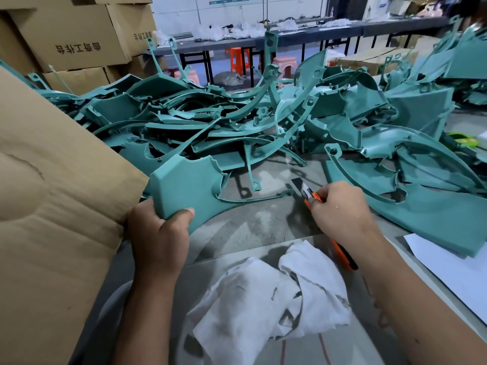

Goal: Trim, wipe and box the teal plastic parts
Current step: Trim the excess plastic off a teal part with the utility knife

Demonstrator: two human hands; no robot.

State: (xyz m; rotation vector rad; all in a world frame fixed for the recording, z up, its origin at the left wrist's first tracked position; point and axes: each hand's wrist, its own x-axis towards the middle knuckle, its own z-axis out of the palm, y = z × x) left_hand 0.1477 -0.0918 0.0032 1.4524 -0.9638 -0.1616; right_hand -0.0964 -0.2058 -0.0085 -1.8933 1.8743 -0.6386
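Note:
My left hand (160, 233) grips the near corner of a teal plastic part (189, 180), thumb on top, holding it just above the table. A thin curved strip of that part runs right toward the blade. My right hand (340, 206) grips an orange utility knife (342, 255); its blade tip (299, 184) touches the end of the strip. A white cloth (271, 299) lies crumpled on the table between my forearms.
A large heap of teal parts (237, 122) covers the table behind. More teal parts (421, 201) lie at the right. An open cardboard box flap (52, 193) stands at the left. White paper (453, 267) lies at the right edge. Stacked cartons (73, 35) stand at the back left.

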